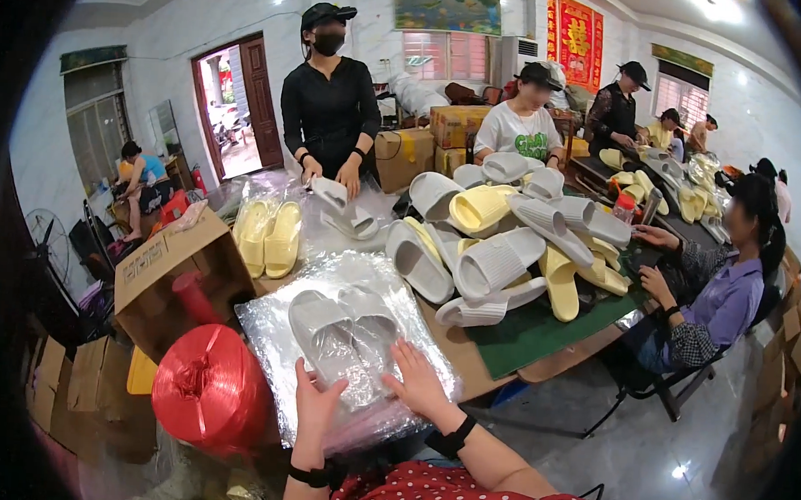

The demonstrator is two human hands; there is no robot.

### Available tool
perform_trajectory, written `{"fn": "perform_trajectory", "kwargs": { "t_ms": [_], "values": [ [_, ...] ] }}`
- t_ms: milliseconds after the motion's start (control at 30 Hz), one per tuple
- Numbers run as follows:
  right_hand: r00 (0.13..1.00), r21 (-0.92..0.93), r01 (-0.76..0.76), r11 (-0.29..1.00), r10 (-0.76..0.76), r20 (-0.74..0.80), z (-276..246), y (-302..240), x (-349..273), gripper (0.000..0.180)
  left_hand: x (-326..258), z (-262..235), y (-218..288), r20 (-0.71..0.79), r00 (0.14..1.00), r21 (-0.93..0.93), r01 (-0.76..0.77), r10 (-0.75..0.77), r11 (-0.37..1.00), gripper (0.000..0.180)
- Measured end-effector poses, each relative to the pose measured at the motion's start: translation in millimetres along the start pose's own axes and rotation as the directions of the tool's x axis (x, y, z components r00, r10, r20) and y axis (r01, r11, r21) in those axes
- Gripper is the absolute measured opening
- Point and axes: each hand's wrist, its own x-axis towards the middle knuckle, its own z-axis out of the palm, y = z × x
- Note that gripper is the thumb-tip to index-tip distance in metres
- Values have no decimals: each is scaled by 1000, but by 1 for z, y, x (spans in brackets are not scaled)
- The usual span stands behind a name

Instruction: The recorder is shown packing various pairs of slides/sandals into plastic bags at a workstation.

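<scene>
1. The gray slippers (316,331) lie side by side on the stack of clear bags (267,329), under clear film. Such slick layers could let the pair skid toward the stack's near edge if one side is pushed harder.
2. The left hand (318,398) is at the stack's near side, thumb and fingers spread wide, gripping nothing that shows. A careless pinch from there might catch several layers at once.
3. The right hand (417,380) is spread nearly flat at the stack's right part, beside the slippers, also gripping nothing. Uneven pressure from it could crease the film or trap air; whether the film is sealed I cannot tell.
4. The red twine roll (211,385) sits just left of the stack, so a wide swing of the left arm might knock it.
5. The slipper pile (498,263) is heaped beyond and right of the stack. A jolt to the desk (467,356) could send loose ones sliding.
6. The black wrist strap (450,438) near the stack's right near corner could snag a bag edge.
</scene>
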Motion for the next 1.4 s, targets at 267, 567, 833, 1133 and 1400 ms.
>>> {"fn": "perform_trajectory", "kwargs": {
  "t_ms": [267, 567, 833, 1133, 1400],
  "values": [
    [998, 74, 17, 997, -13, -54, -18, -4, -4, 82, -8, 0, -2, 185, 982, -450, 126, -46, 884, 59],
    [926, 511, -56, 858, 235, -294, -75, -44, 1, 97, -36, -31, 26, 132, 984, -733, 18, 117, 680, 63],
    [950, 905, 49, 423, 259, -173, -63, -93, -9, 41, -56, -31, 20, 299, 953, -841, 284, -42, 460, 57],
    [992, 890, 59, 453, 77, -104, -49, -116, -29, 49, -83, -25, 22, 129, 982, -790, 187, -140, 584, 55],
    [954, 409, 242, 880, -293, 66, -58, -99, 1, 84, -105, -173, -16, -478, 878, -543, -306, 12, 782, 61]
  ]
}}
